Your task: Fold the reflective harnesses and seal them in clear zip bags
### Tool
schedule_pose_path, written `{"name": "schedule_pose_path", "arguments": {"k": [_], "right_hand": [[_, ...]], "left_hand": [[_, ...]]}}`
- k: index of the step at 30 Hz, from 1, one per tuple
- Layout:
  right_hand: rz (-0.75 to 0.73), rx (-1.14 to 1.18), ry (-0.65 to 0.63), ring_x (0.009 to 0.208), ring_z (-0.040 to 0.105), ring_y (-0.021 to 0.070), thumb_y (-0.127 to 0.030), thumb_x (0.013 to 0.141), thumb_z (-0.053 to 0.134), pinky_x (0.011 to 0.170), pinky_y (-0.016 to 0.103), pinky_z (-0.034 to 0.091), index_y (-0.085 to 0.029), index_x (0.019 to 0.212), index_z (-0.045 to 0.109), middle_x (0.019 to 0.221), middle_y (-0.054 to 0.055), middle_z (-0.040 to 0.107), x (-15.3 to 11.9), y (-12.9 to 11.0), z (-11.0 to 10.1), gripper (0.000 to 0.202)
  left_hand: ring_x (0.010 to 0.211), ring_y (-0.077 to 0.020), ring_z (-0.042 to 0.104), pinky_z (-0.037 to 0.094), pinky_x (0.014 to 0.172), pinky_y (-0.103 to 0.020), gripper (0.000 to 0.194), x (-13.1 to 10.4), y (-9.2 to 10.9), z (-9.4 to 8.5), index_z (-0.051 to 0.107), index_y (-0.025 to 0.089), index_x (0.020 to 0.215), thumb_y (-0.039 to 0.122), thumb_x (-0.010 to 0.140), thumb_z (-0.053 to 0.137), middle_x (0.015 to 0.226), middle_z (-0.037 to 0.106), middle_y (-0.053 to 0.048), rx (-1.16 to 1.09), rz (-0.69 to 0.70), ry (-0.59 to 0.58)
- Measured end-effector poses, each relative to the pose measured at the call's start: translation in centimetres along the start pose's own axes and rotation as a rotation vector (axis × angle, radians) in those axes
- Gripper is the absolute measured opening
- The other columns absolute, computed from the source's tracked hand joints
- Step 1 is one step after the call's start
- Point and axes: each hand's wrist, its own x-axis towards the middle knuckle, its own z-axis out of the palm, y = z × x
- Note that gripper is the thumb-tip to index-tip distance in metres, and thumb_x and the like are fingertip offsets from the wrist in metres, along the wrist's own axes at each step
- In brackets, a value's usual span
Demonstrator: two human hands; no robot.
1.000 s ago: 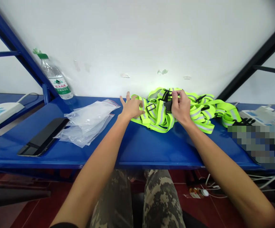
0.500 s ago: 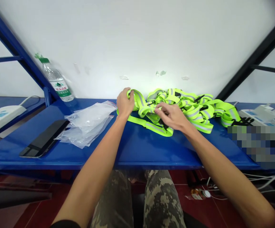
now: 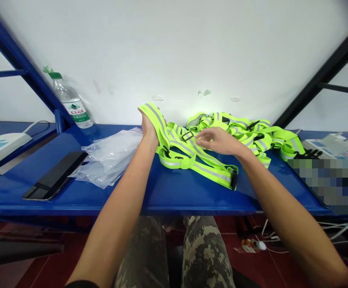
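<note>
A neon yellow-green reflective strap [image 3: 176,149] with a grey stripe is looped over my left hand [image 3: 149,127], which grips it just above the table; most of its fingers are hidden behind the band. The rest of this strap trails right across the blue table, showing a black slide buckle [image 3: 187,136] and a black clip [image 3: 234,179] at its near end. Over the strap's right part hovers my right hand [image 3: 218,140], fingers stretched leftward and thumb apart, with nothing seen in them. Behind it lies a tangled pile of similar reflective straps [image 3: 242,122].
Clear plastic bags [image 3: 110,154] and a black phone [image 3: 55,175] lie on the left of the blue table [image 3: 174,200]. A water bottle [image 3: 73,102] leans by the frame. Power strips [image 3: 4,146] sit at both sides. A white wall stands behind.
My left hand has turned and lifted the strap a little to the left. The strap has spread out toward the front right, its black clip now lying apart. My right hand has let go of it.
</note>
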Motion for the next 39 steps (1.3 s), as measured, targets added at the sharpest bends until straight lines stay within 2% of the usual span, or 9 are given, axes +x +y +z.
{"name": "schedule_pose_path", "arguments": {"k": [2, 5, 10, 17, 21, 30, 33, 36, 39], "right_hand": [[-0.077, -0.057, 0.169, 0.111, 0.065, 0.0264, -0.035, 0.089, 0.058, 0.094, 0.04, 0.05, -0.015, 0.121, 0.067, 0.124, 0.013, 0.069, 2.2, -0.4, 1.5, 0.039], [-0.219, -0.221, 0.041, 0.135, 0.047, 0.0343, -0.028, 0.073, 0.074, 0.108, 0.049, 0.04, -0.017, 0.142, 0.052, 0.144, 0.015, 0.054, 5.3, -1.0, 3.9, 0.074], [-0.178, -0.369, -0.003, 0.091, 0.065, 0.0305, -0.023, 0.079, 0.06, 0.083, 0.046, 0.049, -0.017, 0.099, 0.069, 0.093, 0.012, 0.07, 7.0, -1.3, 2.9, 0.023], [0.053, 0.15, 0.87, 0.074, 0.063, 0.0225, -0.034, 0.087, 0.055, 0.063, 0.036, 0.051, -0.019, 0.1, 0.056, 0.084, 0.008, 0.063, 7.4, 2.1, -4.3, 0.02], [0.242, 0.586, 1.073, 0.069, 0.063, 0.0168, -0.022, 0.092, 0.042, 0.06, 0.033, 0.052, -0.02, 0.109, 0.045, 0.091, 0.009, 0.064, 6.8, 3.0, -7.7, 0.018], [0.15, 0.795, 0.791, 0.092, 0.066, 0.0223, -0.036, 0.087, 0.062, 0.07, 0.039, 0.055, -0.022, 0.105, 0.056, 0.116, 0.011, 0.062, 5.7, 3.9, -9.1, 0.023], [0.154, 0.463, 0.699, 0.092, 0.064, 0.0271, -0.048, 0.081, 0.07, 0.073, 0.043, 0.054, -0.018, 0.097, 0.062, 0.095, 0.012, 0.065, 5.4, 2.9, -7.1, 0.035], [0.04, 0.153, 0.922, 0.098, 0.062, 0.0264, -0.052, 0.092, 0.055, 0.081, 0.042, 0.051, -0.019, 0.103, 0.063, 0.098, 0.012, 0.066, 3.8, -0.5, -3.6, 0.036], [-0.168, -0.041, 0.542, 0.089, 0.064, 0.0234, -0.053, 0.094, 0.051, 0.079, 0.038, 0.049, -0.019, 0.102, 0.064, 0.093, 0.01, 0.068, 1.9, -4.3, 0.6, 0.037]], "left_hand": [[0.045, -0.013, 0.049, 0.044, 0.051, -0.025, 0.048, -0.7, 0.4, 0.4, 0.058, 0.018, 0.099, 0.056, 0.098, 0.029, 0.049, 0.046, 0.003, -0.091, -0.12, -0.078], [0.048, -0.0139, 0.055, 0.047, 0.054, -0.024, 0.035, -1.5, 0.8, 0.5, 0.059, 0.017, 0.103, 0.04, 0.098, 0.032, 0.05, 0.05, 0.001, -0.192, -0.216, -0.164], [0.053, -0.0148, 0.059, 0.052, 0.061, -0.026, 0.032, -1.3, 1.1, -0.3, 0.062, 0.016, 0.107, 0.03, 0.097, 0.036, 0.051, 0.054, 0.0, -0.254, -0.191, -0.157], [0.072, -0.0155, 0.065, 0.052, 0.064, -0.025, 0.045, 0.0, -0.3, -0.6, 0.061, 0.017, 0.099, 0.059, 0.095, 0.046, 0.08, 0.065, -0.003, -0.092, 0.114, 0.425], [0.048, -0.0109, 0.051, 0.041, 0.045, -0.023, 0.05, 0.4, -1.4, -1.3, 0.058, 0.018, 0.084, 0.066, 0.091, 0.046, 0.061, 0.049, 0.003, 0.18, 0.065, 0.515], [0.038, -0.0087, 0.039, 0.03, 0.038, -0.022, 0.038, -0.1, -2.0, -1.5, 0.048, 0.022, 0.075, 0.057, 0.087, 0.057, 0.051, 0.036, 0.008, 0.32, -0.053, 0.503], [0.035, -0.0079, 0.036, 0.028, 0.036, -0.021, 0.048, -0.6, -1.8, -1.0, 0.049, 0.02, 0.071, 0.064, 0.089, 0.048, 0.048, 0.033, 0.007, 0.29, -0.099, 0.399], [0.034, -0.0072, 0.034, 0.026, 0.035, -0.02, 0.05, -0.9, -1.6, -0.6, 0.052, 0.019, 0.069, 0.066, 0.088, 0.049, 0.046, 0.031, 0.007, 0.271, -0.093, 0.337], [0.034, -0.0061, 0.032, 0.024, 0.034, -0.019, 0.05, -1.0, -1.6, -0.4, 0.054, 0.018, 0.07, 0.062, 0.091, 0.047, 0.045, 0.031, 0.007, 0.235, -0.088, 0.269]]}}
